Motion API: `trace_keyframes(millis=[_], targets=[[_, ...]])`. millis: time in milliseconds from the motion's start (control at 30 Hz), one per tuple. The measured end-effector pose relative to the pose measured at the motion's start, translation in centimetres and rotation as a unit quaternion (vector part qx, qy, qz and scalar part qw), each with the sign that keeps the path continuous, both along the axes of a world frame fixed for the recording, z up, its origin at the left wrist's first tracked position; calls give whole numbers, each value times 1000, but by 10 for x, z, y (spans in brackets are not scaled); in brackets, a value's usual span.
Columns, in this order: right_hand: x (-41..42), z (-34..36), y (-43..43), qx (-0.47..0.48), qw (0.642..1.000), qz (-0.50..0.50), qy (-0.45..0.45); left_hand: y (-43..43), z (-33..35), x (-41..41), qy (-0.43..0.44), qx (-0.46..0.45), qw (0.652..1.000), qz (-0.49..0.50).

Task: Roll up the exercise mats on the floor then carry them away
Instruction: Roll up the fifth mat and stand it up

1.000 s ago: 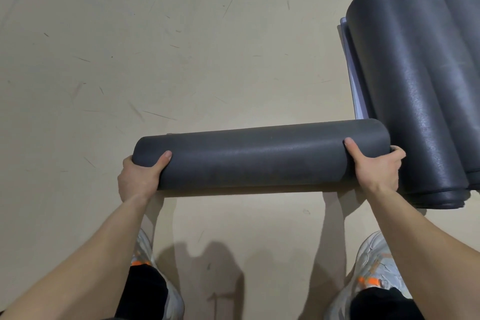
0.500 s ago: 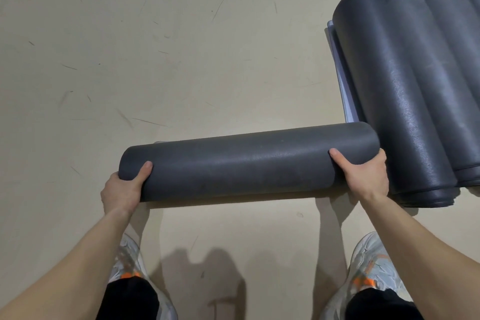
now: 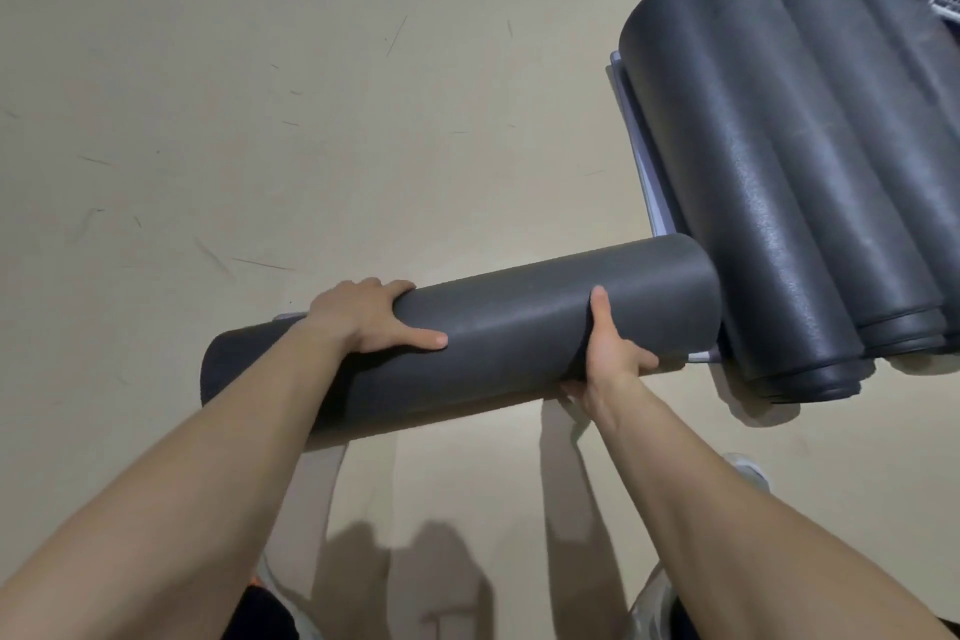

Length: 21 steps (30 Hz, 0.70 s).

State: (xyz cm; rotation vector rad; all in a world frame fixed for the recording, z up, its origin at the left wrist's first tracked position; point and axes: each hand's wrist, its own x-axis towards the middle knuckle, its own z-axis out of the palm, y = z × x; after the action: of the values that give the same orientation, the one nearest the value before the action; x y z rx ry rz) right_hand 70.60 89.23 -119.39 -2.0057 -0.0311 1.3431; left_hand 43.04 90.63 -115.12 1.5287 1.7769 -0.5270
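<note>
The mat (image 3: 498,343), rolled into a dark grey tube, is held above the beige floor (image 3: 260,94) in both hands, lying crosswise in front of the person with its right end tilted up and away. The left hand (image 3: 371,320) lies over the top of the roll left of its middle, fingers curled over the far side and thumb stretched along the near face. The right hand (image 3: 608,359) grips it from below nearer the right end, thumb pressed up the near face and fingers wrapped underneath. Below the arms, shoes (image 3: 748,470) and dark trouser legs show at the bottom edge. Just past the roll's right end, a row of rolled mats (image 3: 779,172) lies side by side, on a pale flat sheet (image 3: 636,161).
</note>
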Motion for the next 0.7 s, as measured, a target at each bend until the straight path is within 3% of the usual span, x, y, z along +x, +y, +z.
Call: trace_keyframes(millis=[133,233,300,400,500,567,633,700], targets=[[6,3,39,108,975,193,6,-28,-10,33,-17,-85,996,4],[-16,4,34,147,919,362,-55,-63,-30,67,-142,-61,978,141],[-26,-3,22,114,891,428,-105,-77,-44,81,-239,-26,943,228],[5,-17,18,116,897,421,-66,-87,-73,86,-363,0,868,338],[34,-17,22,100,912,396,-28,-81,-89,88,-352,53,877,322],[30,-12,17,98,916,376,-96,-69,-93,97,-308,50,898,311],[14,-3,8,101,886,409,-196,-59,-95,103,-255,79,910,317],[-7,7,-2,69,821,499,-271,-52,-101,101,-258,90,882,385]])
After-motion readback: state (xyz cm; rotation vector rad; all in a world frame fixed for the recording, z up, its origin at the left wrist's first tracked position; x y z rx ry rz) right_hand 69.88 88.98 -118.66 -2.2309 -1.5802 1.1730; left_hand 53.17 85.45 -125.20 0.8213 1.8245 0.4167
